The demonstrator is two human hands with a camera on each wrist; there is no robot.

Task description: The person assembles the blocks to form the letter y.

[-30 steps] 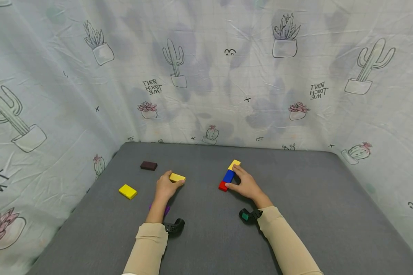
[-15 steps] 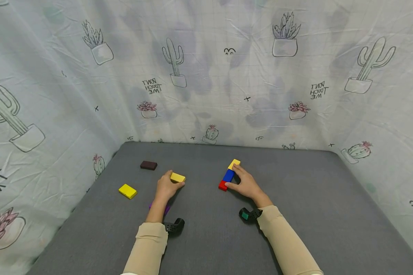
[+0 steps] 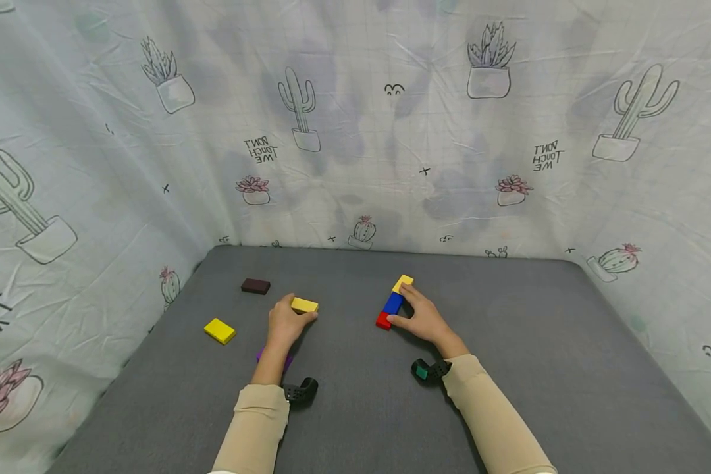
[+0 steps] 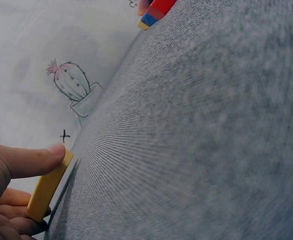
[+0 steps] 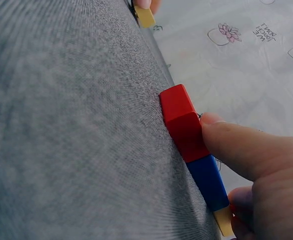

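Observation:
My left hand (image 3: 286,324) pinches a yellow block (image 3: 305,305) between thumb and fingers, just at the table surface. In the left wrist view the thumb lies on one end of that block and the fingers are at the other. To the right, a red block (image 3: 383,320), a blue block (image 3: 394,303) and a second yellow block (image 3: 403,284) lie end to end in a slanted row. My right hand (image 3: 425,321) grips this row, its thumb against the red block (image 5: 186,127) and its fingers by the yellow end (image 5: 223,221).
On the left of the grey table (image 3: 355,408) lie a dark brown block (image 3: 255,286) and a bright yellow block (image 3: 220,331). A purple piece (image 3: 288,362) is partly hidden under my left forearm. A cactus-print cloth (image 3: 355,131) hangs behind and beside the table.

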